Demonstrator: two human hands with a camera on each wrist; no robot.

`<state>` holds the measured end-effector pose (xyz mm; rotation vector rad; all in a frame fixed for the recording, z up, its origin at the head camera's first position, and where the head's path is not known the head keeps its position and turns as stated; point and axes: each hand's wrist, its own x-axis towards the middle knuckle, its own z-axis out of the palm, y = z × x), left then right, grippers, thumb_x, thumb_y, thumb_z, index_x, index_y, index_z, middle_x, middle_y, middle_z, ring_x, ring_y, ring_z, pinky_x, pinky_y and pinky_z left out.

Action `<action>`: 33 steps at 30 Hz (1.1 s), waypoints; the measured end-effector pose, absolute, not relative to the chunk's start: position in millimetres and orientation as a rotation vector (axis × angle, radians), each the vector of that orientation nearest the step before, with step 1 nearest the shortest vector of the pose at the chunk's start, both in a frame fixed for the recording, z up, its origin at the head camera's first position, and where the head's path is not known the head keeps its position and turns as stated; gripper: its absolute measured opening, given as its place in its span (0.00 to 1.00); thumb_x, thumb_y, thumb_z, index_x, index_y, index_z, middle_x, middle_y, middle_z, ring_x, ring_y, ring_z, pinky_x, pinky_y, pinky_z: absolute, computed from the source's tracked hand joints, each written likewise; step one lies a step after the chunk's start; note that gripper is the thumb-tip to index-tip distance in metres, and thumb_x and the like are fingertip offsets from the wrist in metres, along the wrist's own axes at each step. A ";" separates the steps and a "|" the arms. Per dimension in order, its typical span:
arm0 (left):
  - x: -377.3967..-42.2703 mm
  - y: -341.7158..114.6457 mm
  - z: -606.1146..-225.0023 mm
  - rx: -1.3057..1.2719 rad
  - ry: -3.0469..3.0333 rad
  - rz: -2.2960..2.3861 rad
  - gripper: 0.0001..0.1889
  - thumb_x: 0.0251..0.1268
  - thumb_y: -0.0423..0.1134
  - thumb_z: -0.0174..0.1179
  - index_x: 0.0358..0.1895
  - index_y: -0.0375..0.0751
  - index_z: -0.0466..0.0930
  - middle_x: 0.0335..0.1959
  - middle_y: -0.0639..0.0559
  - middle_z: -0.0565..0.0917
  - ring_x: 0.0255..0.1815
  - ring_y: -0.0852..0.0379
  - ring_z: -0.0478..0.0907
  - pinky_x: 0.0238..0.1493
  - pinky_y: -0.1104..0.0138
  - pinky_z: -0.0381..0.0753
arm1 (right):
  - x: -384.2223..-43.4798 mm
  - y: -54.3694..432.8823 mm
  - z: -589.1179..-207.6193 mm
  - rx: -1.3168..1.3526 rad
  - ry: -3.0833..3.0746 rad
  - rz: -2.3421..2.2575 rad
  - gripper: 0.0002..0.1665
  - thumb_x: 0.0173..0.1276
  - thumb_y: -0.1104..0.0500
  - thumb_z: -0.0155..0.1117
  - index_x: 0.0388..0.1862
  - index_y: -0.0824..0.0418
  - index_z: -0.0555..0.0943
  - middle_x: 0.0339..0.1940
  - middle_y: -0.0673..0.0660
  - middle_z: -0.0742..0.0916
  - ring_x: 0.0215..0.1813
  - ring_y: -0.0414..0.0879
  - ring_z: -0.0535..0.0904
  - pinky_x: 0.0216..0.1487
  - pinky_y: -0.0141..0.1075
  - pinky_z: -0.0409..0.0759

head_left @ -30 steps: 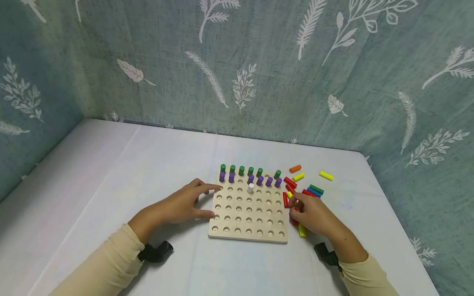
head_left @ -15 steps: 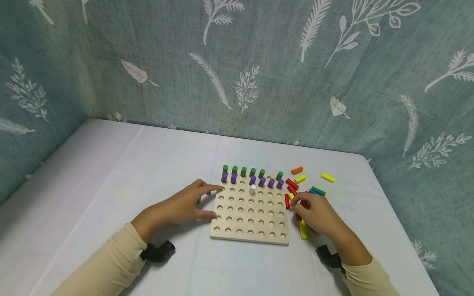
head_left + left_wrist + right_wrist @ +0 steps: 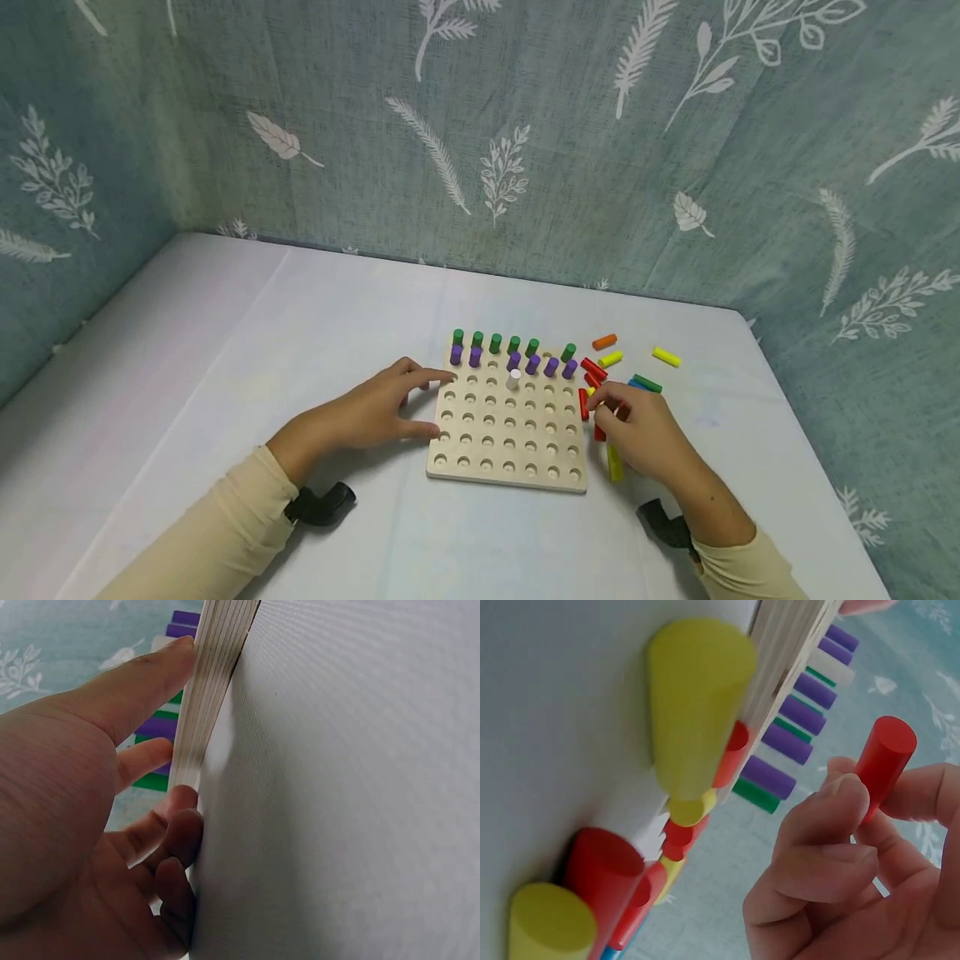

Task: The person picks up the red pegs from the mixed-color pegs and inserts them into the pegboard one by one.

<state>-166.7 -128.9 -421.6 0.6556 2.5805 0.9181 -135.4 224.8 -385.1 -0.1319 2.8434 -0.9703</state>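
Note:
A square wooden pegboard [image 3: 498, 429] with rows of round holes lies on the white table. Green pegs [image 3: 496, 342] stand along its far row, purple pegs [image 3: 532, 364] in the second, each row with a gap. One white peg [image 3: 513, 380] stands in the third row. My left hand [image 3: 378, 404] touches the board's left edge with extended index finger and thumb; its other fingers are curled beneath, near the cloth. Right of the board, my right hand [image 3: 637, 421] pinches a red peg [image 3: 885, 761] between thumb and fingers, its round end pointing up and outward.
Loose pegs lie right of the board: a yellow peg [image 3: 615, 462] close by the right hand, several red ones, a green peg [image 3: 647, 383] and a blue one beneath it. Farther back are an orange peg [image 3: 604, 342] and another yellow peg [image 3: 666, 357]. A patterned curtain [image 3: 360, 150] stands behind.
The right hand's fingers have shifted slightly toward the board amid the loose pegs, and a red peg now shows between them. The left hand stays at the board's edge; pegs in the board are unchanged.

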 end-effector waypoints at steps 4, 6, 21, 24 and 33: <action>-168.0 -130.1 -420.9 0.652 2.582 0.922 0.41 0.55 0.55 0.74 0.73 0.61 0.68 0.57 0.47 0.72 0.43 0.55 0.69 0.44 0.62 0.72 | -133.1 220.7 -381.3 -0.187 2.858 -1.016 0.11 0.66 0.65 0.54 0.40 0.57 0.83 0.31 0.53 0.83 0.31 0.47 0.73 0.28 0.33 0.73; -167.3 -131.3 -421.4 0.650 2.575 0.915 0.41 0.55 0.55 0.73 0.73 0.60 0.67 0.57 0.47 0.72 0.43 0.55 0.69 0.44 0.63 0.71 | -131.2 218.6 -380.1 -0.203 2.852 -1.038 0.10 0.66 0.65 0.54 0.40 0.58 0.83 0.32 0.53 0.83 0.31 0.47 0.74 0.28 0.33 0.74; -166.8 -131.0 -420.4 0.646 2.560 0.923 0.41 0.55 0.55 0.74 0.73 0.61 0.67 0.57 0.48 0.72 0.44 0.55 0.69 0.44 0.62 0.72 | -113.3 208.4 -367.8 -0.365 2.895 -1.168 0.09 0.69 0.67 0.59 0.43 0.59 0.85 0.32 0.50 0.84 0.29 0.43 0.74 0.28 0.31 0.74; -167.2 -130.3 -418.7 0.652 2.573 0.921 0.41 0.55 0.55 0.74 0.73 0.61 0.67 0.57 0.47 0.72 0.44 0.55 0.70 0.45 0.62 0.72 | -110.7 206.5 -365.5 -0.384 2.914 -1.175 0.10 0.69 0.67 0.59 0.43 0.57 0.85 0.33 0.49 0.84 0.30 0.43 0.74 0.28 0.31 0.74; -167.9 -132.1 -419.8 0.630 2.572 0.922 0.41 0.54 0.56 0.74 0.73 0.64 0.67 0.58 0.50 0.72 0.45 0.55 0.70 0.47 0.62 0.72 | -101.6 193.7 -361.0 -0.499 2.896 -1.263 0.11 0.68 0.69 0.60 0.43 0.57 0.85 0.33 0.48 0.84 0.29 0.40 0.74 0.30 0.31 0.75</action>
